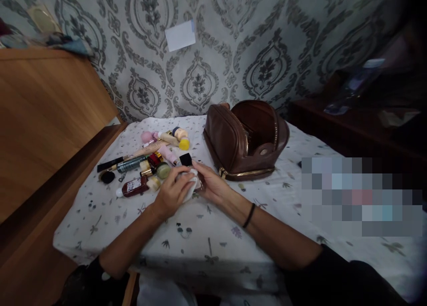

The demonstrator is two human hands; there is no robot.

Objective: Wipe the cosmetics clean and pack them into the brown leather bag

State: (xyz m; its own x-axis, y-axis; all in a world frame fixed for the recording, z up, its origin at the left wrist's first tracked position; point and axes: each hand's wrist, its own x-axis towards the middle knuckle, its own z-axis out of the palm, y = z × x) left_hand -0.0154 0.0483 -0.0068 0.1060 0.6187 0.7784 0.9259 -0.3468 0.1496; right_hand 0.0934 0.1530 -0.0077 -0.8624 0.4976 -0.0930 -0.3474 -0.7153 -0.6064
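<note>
In the head view my right hand (213, 184) is closed round a small glass bottle with a square black cap (185, 159). Most of the bottle's body is hidden by my fingers. My left hand (171, 191) presses a white wipe or tissue (190, 191) against the bottle's side. Just left of my hands lie several cosmetics: a dark red bottle with a white cap (134, 187), a round green jar (163, 170) and a pink tube (167, 155). Behind my right hand stands a brown cosmetic bag (225, 139), unzipped, its lid raised.
Makeup brushes (111, 163) and a yellow-capped item (184, 143) are among the cosmetics on the patterned white cloth (213, 235). A wooden cabinet (50, 92) borders the left. On a dark shelf at right is a plastic bottle (355, 86). A blurred patch covers something at front right.
</note>
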